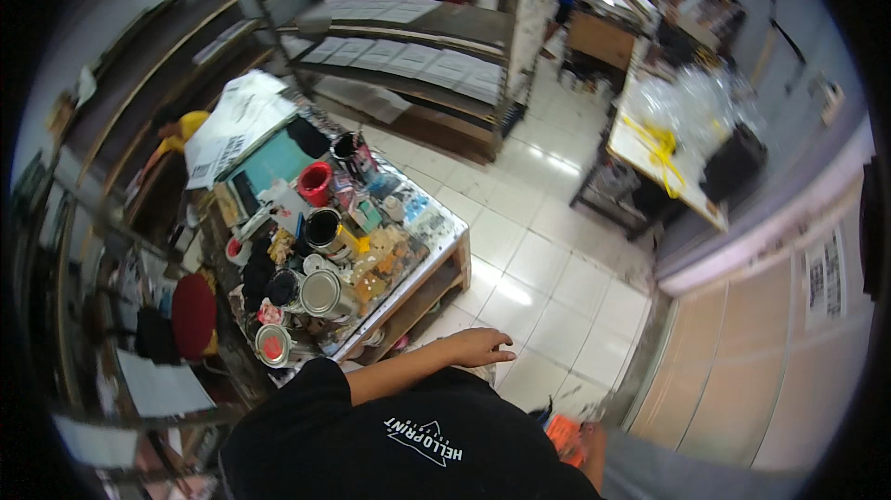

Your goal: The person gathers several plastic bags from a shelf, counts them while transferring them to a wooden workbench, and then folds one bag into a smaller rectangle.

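My left hand hangs in front of my black shirt, fingers loosely stretched out and nothing in them. Its nearest neighbour is the corner of a paint-stained worktable. Low at my right side, my right hand is closed on a bright orange item with dark marks. The kind of item cannot be made out, and my body hides part of that arm. On the worktable stand a closed metal can, an open can of black ink or paint and a red tub.
Drying shelves with printed sheets stand at the back. A side table on the right bears clear plastic and yellow strapping. Beside the worktable is a red round stool. White floor tiles run between the tables. People are partly visible farther off.
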A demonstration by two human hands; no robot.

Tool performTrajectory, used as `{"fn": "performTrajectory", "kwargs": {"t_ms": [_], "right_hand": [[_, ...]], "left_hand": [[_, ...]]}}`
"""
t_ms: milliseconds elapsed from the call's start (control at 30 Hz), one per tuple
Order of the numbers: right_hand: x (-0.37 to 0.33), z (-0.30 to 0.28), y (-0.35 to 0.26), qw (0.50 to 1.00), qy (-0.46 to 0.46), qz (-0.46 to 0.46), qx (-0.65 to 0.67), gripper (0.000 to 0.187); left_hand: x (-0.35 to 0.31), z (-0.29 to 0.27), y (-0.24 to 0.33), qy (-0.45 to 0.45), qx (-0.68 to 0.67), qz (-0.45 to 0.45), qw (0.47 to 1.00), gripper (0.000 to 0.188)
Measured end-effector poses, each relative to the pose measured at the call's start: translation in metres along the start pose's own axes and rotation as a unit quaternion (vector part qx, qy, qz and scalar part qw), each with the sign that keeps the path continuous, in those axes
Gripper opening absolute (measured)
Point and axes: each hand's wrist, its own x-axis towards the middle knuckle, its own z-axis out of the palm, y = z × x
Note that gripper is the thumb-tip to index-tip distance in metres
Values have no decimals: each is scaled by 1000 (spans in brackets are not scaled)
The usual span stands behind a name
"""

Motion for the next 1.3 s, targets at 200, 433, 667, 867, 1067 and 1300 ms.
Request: {"fn": "performTrajectory", "kwargs": {"t_ms": [200,433,667,867,1067,1300], "right_hand": [[176,-46,-41,994,-55,-45,-80,28],[364,-64,-209,915,-204,-227,-263,32],[542,-87,-435,928,-248,-179,-211,34],[716,-12,-543,829,-362,-315,-288,38],[815,97,-734,740,-380,-475,-287,41],[820,168,-997,674,-454,-530,-241,31]], "left_hand": [[102,-30,-42,49,-75,-23,996,60],[218,-119,-96,111,-107,-66,986,68],[254,-236,-110,248,-187,-130,941,66],[259,-296,-144,360,-271,-217,866,60],[288,-360,-187,462,-270,-318,783,60],[292,-512,-214,535,-216,-324,750,57]]}}
